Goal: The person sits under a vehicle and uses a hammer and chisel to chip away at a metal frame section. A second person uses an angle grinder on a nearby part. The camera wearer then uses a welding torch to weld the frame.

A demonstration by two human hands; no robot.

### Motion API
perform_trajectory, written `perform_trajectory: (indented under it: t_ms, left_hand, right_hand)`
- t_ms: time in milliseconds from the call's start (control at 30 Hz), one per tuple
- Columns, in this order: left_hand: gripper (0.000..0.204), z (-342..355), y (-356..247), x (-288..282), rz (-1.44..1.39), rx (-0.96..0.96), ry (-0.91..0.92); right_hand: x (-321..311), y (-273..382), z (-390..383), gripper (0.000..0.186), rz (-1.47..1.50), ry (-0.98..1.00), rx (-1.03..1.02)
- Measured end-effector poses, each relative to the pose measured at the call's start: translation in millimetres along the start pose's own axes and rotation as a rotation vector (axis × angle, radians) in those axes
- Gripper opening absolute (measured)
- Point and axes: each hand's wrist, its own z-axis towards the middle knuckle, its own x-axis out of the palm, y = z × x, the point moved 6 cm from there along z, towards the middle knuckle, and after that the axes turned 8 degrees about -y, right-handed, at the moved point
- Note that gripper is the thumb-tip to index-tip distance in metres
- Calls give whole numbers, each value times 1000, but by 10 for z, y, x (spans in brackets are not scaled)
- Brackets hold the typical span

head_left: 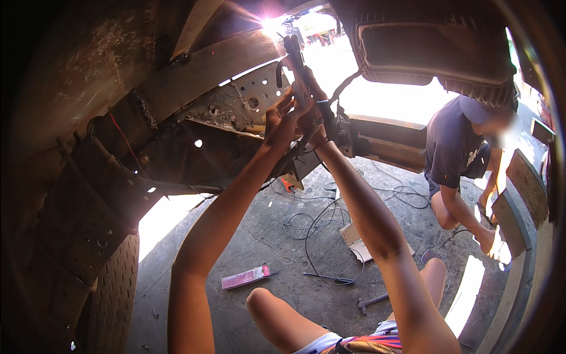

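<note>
Both my arms reach up beneath a rusty metal frame. My left hand is raised with its fingers curled in against my right hand; what they close on is hidden. Just to its right, my right hand grips a long, dark rod-like piece that points upward, its exact kind unclear. Dark cables hang by my wrists. Behind the hands is a perforated metal plate, and a bright purplish glare shines above them.
A crouching person in a dark shirt works at the right beside metal panels. On the concrete floor lie a pink-and-white packet, looped black cables, a piece of cardboard and a hammer-like tool. A dark ribbed housing hangs overhead.
</note>
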Motion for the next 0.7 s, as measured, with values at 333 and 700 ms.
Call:
perform_trajectory:
  t_ms: [333,700]
  left_hand:
    - [66,15,-13,3,20,47,8]
    - [66,27,-4,-8,-37,-12,-9]
  right_hand:
    - [71,-123,-35,71,255,4,183]
    - [81,-155,-81,71,123,-53,-13]
